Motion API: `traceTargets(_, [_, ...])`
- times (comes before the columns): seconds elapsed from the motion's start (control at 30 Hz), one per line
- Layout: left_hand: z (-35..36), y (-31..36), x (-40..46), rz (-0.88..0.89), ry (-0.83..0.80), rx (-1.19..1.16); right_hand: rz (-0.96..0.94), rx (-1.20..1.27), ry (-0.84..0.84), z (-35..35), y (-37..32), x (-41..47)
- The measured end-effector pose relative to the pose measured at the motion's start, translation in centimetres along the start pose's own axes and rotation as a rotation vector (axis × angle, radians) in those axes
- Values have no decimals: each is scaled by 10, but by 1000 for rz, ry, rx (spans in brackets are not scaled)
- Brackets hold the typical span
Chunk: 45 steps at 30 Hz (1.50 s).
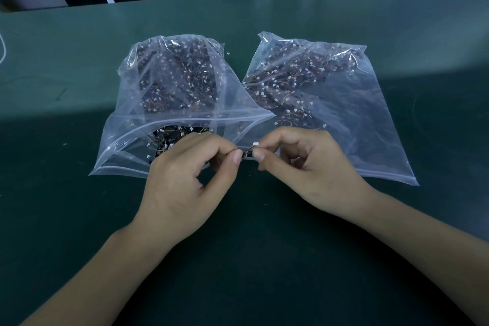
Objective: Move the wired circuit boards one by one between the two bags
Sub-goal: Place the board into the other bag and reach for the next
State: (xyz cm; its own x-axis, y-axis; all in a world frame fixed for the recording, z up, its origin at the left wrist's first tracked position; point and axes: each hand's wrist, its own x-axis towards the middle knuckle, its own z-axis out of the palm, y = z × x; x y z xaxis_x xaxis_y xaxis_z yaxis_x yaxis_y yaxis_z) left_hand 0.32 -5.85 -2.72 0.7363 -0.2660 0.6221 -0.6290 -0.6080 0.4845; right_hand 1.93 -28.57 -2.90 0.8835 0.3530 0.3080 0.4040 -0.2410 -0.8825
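our left hand [185,172] and right hand [304,164] each pinch one small wired board [247,153] between the left bag [127,140] and right bag [370,127].

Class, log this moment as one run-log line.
left hand + right hand: pinch one circuit board | left bag: open | right bag: flat
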Motion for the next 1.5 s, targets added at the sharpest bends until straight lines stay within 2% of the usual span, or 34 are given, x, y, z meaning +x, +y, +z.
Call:
traceTargets(0.57, [-1,-1,-1,1,-20,-5,-21,-18,-10,-1,2,0])
traceTargets(0.67, [1,-2,-1,-5,6,19,-34,-42,33,-2,3,2])
traceTargets(0.73, [0,-4,0,-22,41,41,-87,-176,84,-5,3,4])
traceTargets(0.83, [-2,-8,0,-39,70,48,-147,-525,66,-14,6,8])
traceTargets(0.97, [0,-13,0,-29,45,103,-169,-683,49,-18,9,11])
traceTargets(1.17, [3,-15,5,75,42,257,-219,-636,183,-19,6,9])
traceTargets(1.33, [6,-18,16,133,91,423,-218,-601,167,-16,2,8])
traceTargets(1.5, [6,-18,16,191,-36,606,-201,-574,161,-16,1,8])
